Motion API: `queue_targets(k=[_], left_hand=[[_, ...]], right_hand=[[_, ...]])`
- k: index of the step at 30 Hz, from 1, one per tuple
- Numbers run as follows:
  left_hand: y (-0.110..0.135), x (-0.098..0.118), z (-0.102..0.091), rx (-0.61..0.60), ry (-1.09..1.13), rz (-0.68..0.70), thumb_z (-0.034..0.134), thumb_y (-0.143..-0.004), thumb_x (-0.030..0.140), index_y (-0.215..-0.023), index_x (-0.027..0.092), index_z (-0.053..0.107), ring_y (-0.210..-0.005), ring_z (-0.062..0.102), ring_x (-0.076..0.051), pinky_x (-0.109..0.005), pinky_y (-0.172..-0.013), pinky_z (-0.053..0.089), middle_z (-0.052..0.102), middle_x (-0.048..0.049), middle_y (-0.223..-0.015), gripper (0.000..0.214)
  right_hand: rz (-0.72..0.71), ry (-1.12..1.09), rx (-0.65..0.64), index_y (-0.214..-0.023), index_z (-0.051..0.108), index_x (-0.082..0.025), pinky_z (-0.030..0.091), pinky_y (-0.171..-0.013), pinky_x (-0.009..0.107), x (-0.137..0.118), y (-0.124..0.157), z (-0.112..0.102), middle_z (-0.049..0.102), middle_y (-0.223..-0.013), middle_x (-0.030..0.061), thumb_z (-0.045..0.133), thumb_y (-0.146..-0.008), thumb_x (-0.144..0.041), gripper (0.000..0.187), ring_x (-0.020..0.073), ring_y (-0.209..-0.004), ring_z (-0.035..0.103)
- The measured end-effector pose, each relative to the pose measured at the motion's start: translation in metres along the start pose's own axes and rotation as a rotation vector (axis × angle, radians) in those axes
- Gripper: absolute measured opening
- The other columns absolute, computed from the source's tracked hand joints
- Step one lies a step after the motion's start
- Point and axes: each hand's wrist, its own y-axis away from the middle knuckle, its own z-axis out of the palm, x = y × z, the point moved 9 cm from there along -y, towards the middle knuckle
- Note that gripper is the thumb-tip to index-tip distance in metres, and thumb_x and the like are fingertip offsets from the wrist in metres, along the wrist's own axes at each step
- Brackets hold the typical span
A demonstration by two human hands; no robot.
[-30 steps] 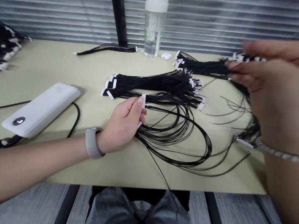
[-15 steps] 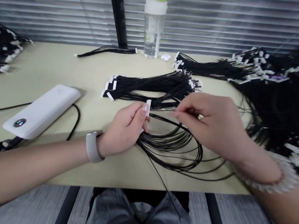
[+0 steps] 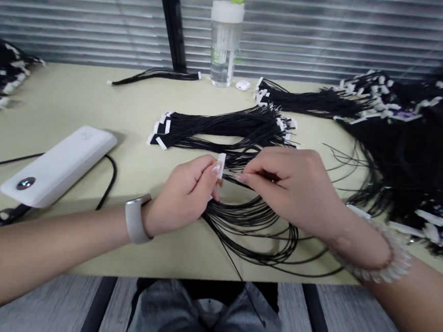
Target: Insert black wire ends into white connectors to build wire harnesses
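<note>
My left hand [image 3: 189,189] is closed, pinching a narrow white plastic connector [image 3: 221,165] upright between thumb and fingers. Black wires [image 3: 250,229] run from beneath this hand and loop out to the right over the table. My right hand [image 3: 294,189] pinches the thin end of a wire [image 3: 230,174] close to the connector's right face. Whether that tip is inside the connector, I cannot tell. Just beyond both hands lies a bundle of black wire harnesses [image 3: 216,130] with white connectors at its ends.
At left lies a white power bank [image 3: 60,166] with a black cable. A water bottle [image 3: 225,46] and a small white case [image 3: 242,85] stand at the back. Heaps of black wires [image 3: 409,165] cover the right side; another pile [image 3: 6,72] sits far left.
My right hand has moved left, bringing the wire end close to the connector. The left hand keeps its pinch on the connector, nearly in place.
</note>
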Motion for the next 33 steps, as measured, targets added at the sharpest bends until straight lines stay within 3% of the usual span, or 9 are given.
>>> queue_targets(k=[8,18,24,28,30,33], left_hand=[[0.001,0.004,0.002,-0.031,-0.023,0.029,0.033,-0.093,0.022,-0.064,0.019,0.044,-0.051,0.051,-0.01,-0.023,-0.053,0.04,0.057,0.0019,-0.054,0.031],[0.002,0.006,0.007,-0.08,-0.014,0.036,0.033,-0.094,0.026,-0.066,0.019,0.043,-0.052,0.053,-0.01,-0.022,-0.054,0.04,0.057,0.0025,-0.055,0.03],[0.0,0.003,0.001,-0.02,0.063,0.008,0.037,-0.093,0.025,-0.064,0.018,0.047,-0.05,0.05,-0.009,-0.021,-0.052,0.04,0.055,0.0021,-0.054,0.03],[-0.002,-0.004,-0.002,0.02,0.053,-0.052,0.039,-0.092,0.024,-0.061,0.018,0.047,-0.053,0.051,-0.009,-0.02,-0.053,0.039,0.055,0.0023,-0.053,0.033],[-0.003,-0.007,-0.005,0.056,0.071,-0.08,0.037,-0.093,0.026,-0.062,0.018,0.048,-0.054,0.051,-0.009,-0.02,-0.055,0.04,0.055,0.0024,-0.054,0.034],[-0.005,-0.015,-0.009,0.111,0.077,-0.141,0.038,-0.093,0.028,-0.065,0.018,0.05,-0.056,0.052,-0.009,-0.02,-0.056,0.04,0.055,0.0025,-0.054,0.032]], right_hand=[[0.031,-0.028,0.004,-0.066,0.063,-0.019,0.038,-0.058,0.022,0.002,-0.002,-0.001,0.061,-0.066,-0.0014,0.057,-0.083,-0.028,0.021,0.0081,-0.061,0.053],[-0.033,-0.007,0.041,-0.066,0.06,-0.016,0.035,-0.059,0.02,-0.005,0.001,0.003,0.058,-0.064,-0.0022,0.054,-0.084,-0.023,0.02,0.0064,-0.061,0.05],[-0.068,0.036,0.077,-0.072,0.061,-0.016,0.035,-0.06,0.019,-0.005,0.001,0.001,0.059,-0.066,-0.0026,0.055,-0.084,-0.022,0.015,0.0057,-0.062,0.05],[-0.045,0.152,0.111,-0.072,0.059,-0.017,0.035,-0.058,0.02,0.009,-0.002,-0.004,0.057,-0.067,-0.0025,0.059,-0.082,-0.027,0.014,0.0066,-0.061,0.049],[0.015,0.248,0.128,-0.074,0.056,-0.017,0.034,-0.055,0.022,0.021,-0.004,-0.008,0.055,-0.068,-0.0018,0.065,-0.076,-0.038,0.023,0.0079,-0.058,0.046],[0.054,0.326,0.166,-0.081,0.049,-0.017,0.032,-0.051,0.023,0.029,-0.003,-0.016,0.052,-0.075,0.0004,0.07,-0.062,-0.057,0.049,0.009,-0.057,0.042]])
